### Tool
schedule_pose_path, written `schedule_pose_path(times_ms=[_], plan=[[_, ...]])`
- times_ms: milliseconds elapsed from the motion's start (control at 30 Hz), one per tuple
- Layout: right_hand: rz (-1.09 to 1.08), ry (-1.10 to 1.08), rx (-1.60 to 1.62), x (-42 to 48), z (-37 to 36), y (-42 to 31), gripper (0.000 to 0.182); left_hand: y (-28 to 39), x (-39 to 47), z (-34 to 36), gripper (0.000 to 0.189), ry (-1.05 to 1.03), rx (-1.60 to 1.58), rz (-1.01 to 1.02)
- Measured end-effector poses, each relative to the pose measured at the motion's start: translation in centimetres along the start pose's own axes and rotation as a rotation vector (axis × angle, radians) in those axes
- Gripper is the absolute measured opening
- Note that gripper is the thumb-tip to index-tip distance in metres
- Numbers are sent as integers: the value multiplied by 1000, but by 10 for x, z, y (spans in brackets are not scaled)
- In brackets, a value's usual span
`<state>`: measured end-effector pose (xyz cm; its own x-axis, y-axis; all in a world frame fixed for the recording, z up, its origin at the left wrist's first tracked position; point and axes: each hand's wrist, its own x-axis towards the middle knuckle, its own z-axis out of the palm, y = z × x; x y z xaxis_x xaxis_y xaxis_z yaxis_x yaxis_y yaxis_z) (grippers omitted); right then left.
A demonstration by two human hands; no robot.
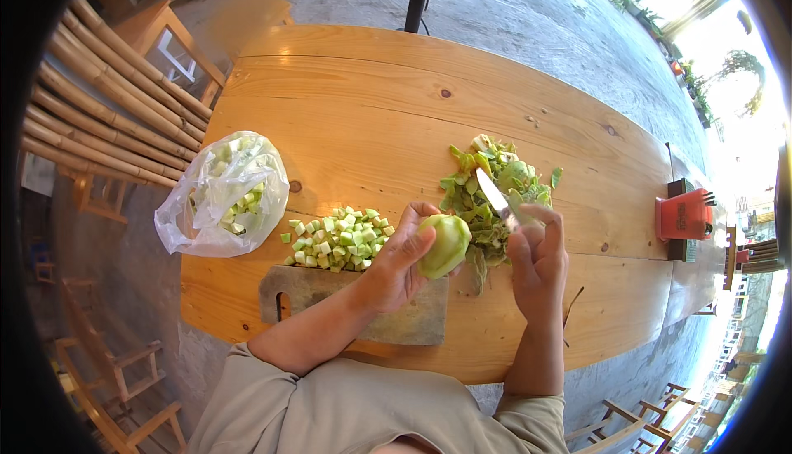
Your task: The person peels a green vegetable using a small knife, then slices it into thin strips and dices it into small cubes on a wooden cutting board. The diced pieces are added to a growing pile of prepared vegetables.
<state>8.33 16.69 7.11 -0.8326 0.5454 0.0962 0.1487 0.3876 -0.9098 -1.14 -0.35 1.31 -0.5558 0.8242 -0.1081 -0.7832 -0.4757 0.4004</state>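
My left hand [399, 259] holds a peeled green vegetable [447, 246], which looks like a chayote, above the right end of a worn wooden cutting board [408, 324]. In my right hand [539, 256] is a knife [493, 194], its blade pointing up and left over a heap of green peelings [467, 197]. The knife's handle is mostly hidden by my fingers. Blade and vegetable are apart. Pale green cubes [337, 237] lie piled along the board's far edge, left of my left hand. More cut pieces show through a clear plastic bag [247, 163] at the left.
Everything rests on a wooden plank table [371, 95]. At its right end stands a red container [684, 215] beside a dark holder. A thin dark stick [573, 308] lies right of my right forearm. A bamboo-pole seat [117, 95] adjoins the left side, and wooden chairs [117, 355] stand around.
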Motion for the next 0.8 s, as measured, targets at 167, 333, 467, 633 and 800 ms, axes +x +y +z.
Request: schedule_pose_path(times_ms=[167, 333, 467, 633, 800], plan=[[-236, -201, -92, -8, 0, -5, 28, 3, 1, 4, 54, 13, -55, -2], [-205, -373, -86, -12, -2, -18, 33, -2, 0, -5, 48, -3, -19, 28], [-213, -385, -126, -11, 1, -26, 37, 4, 3, 7, 53, -17, -126, -8], [-214, -431, -175, -9, -2, -27, 41, 7, 5, 15, 65, -17, -64, 13], [-241, -399, -157, -9, 0, -26, 48, 4, 5, 11, 65, -44, -42, 40]])
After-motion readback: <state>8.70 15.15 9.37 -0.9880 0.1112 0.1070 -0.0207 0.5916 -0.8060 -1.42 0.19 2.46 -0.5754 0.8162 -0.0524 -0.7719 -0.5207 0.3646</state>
